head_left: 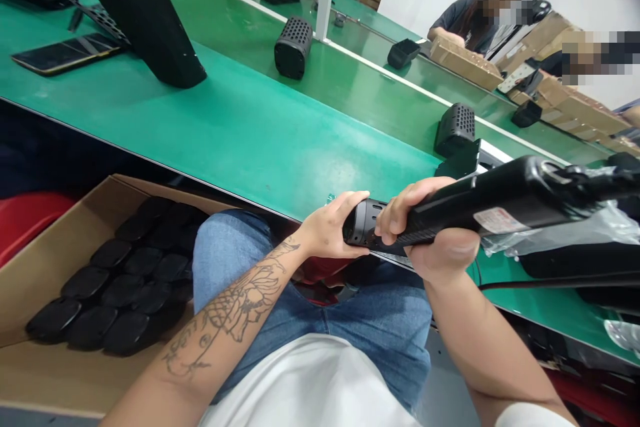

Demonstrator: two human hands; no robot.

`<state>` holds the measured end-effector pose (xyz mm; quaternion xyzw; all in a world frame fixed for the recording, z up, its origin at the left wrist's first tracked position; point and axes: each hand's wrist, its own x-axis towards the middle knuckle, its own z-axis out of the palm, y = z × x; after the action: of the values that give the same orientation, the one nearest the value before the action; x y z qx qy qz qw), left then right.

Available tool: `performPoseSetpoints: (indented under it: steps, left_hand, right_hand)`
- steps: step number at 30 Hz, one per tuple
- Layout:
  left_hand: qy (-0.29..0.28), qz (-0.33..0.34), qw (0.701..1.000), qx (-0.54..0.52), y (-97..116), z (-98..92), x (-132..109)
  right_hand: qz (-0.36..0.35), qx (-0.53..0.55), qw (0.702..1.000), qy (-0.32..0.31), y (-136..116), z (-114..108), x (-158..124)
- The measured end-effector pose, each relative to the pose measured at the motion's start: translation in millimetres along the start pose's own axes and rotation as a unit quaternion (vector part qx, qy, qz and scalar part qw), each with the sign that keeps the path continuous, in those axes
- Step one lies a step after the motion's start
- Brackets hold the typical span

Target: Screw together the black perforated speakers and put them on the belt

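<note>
My left hand (pixel 330 230) grips a black cylindrical speaker body (pixel 361 223) with a perforated end, holding it above my lap at the bench's front edge. My right hand (pixel 425 230) is wrapped around a black corded handheld power tool (pixel 500 203) with a white label. The tool's front end meets the speaker body, and my right fingers partly hide the point of contact. The tool's tip is hidden.
A cardboard box (pixel 95 293) on my left holds several black oval parts. A green workbench (pixel 225 133) runs ahead, bearing black speakers and a phone. A clear plastic bag (pixel 575 233) lies at right. A co-worker (pixel 465 27) sits beyond.
</note>
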<state>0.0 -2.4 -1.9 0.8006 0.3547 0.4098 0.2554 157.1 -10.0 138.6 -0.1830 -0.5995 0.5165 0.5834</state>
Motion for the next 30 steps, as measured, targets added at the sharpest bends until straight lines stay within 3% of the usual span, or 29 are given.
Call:
performPoseSetpoints:
  steps: [5, 8, 11, 13, 16, 18, 21, 23, 26, 28, 30]
  left_hand:
    - [0.024, 0.015, 0.999, 0.023, 1, 3.4, -3]
    - [0.054, 0.012, 0.996, 0.073, 6, 12.7, -11]
    - [0.138, -0.013, 0.98, 0.142, 20, 31.2, -29]
    - [0.176, -0.016, 0.97, 0.165, 33, 46.3, -47]
    - [0.188, 0.012, 0.97, 0.155, 53, 69.5, -76]
    - [0.183, 0.029, 0.972, 0.143, 64, 84.0, -94]
    - [0.126, 0.079, 0.982, 0.119, 74, 99.8, -106]
    - [0.054, 0.157, 0.981, 0.102, 79, 101.8, -99]
    - [-0.017, 0.284, 0.95, 0.128, 89, 87.7, -62]
    - [-0.029, 0.319, 0.932, 0.167, 99, 70.0, -24]
    - [-0.134, 0.305, 0.924, 0.187, 107, 51.9, 17]
  right_hand:
    - [-0.023, -0.016, 0.999, -0.033, -16, -1, -3]
    - [-0.037, -0.06, 0.997, 0.02, -44, -12, 0]
    - [-0.069, -0.117, 0.985, 0.105, -67, -42, 13]
    - [-0.116, -0.172, 0.958, 0.196, -72, -73, 24]
    - [-0.17, -0.294, 0.88, 0.333, -66, -125, 37]
    - [-0.18, -0.366, 0.833, 0.373, -58, -156, 39]
    - [-0.165, -0.411, 0.809, 0.387, -46, -187, 34]
    - [-0.162, -0.408, 0.807, 0.395, -40, -197, 28]
    - [-0.167, -0.392, 0.813, 0.397, -37, -200, 22]
    - [-0.165, -0.371, 0.826, 0.392, -38, -197, 19]
    - [-0.163, -0.35, 0.835, 0.392, -43, -191, 16]
